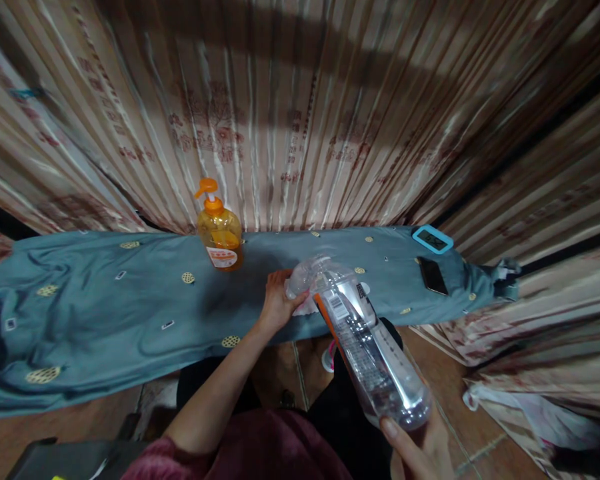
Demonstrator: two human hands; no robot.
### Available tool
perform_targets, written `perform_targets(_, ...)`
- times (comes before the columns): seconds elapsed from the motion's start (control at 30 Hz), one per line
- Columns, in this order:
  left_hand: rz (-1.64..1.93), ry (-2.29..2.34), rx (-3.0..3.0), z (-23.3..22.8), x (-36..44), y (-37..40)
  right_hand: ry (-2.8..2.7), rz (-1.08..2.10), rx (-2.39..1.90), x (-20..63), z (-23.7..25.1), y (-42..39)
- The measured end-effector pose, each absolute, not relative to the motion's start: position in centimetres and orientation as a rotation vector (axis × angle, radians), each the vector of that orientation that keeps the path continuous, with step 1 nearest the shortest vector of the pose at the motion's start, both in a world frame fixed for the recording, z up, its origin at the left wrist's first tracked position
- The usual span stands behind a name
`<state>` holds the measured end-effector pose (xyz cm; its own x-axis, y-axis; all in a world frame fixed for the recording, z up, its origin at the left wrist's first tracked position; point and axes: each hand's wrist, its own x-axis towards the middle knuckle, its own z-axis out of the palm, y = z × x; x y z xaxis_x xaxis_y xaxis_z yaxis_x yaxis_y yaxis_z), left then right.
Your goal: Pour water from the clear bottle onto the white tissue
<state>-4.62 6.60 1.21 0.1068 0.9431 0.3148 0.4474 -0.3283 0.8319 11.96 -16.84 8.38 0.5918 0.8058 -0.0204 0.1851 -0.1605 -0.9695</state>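
My right hand (423, 440) is closed around the base of a large clear plastic bottle (375, 353) with a printed label and an orange strip. The bottle lies tilted, its base toward me and its other end pointing away over the cloth. At that far end my left hand (279, 301) is closed on a clear, rounded plastic piece (301, 279). Whether this piece is joined to the bottle I cannot tell. Something pale pink (307, 306) shows just under it, partly hidden by the fingers and the bottle.
An orange pump bottle (220, 233), partly filled, stands upright at the back left on the blue-green cloth (145, 287). To the right lie a blue-framed digital display (433, 239) and a dark phone (433, 276). Pleated curtains (275, 120) hang close behind and at both sides.
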Motion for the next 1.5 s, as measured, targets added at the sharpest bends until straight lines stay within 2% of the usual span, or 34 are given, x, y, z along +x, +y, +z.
perform_targets(0.4,1.175,1.378,1.81,1.2,-4.5,6.6,-0.82,0.715,-1.684,11.8,9.5,-16.6)
perform_targets(1.03,1.146,1.422,1.788,1.7,-4.4,6.2,-0.91,0.796,-1.651,13.2,8.4,-16.8)
perform_targets(1.5,1.155,1.438,1.794,1.5,-4.3,6.1,-0.918,0.676,-1.682,13.1,7.7,-16.8)
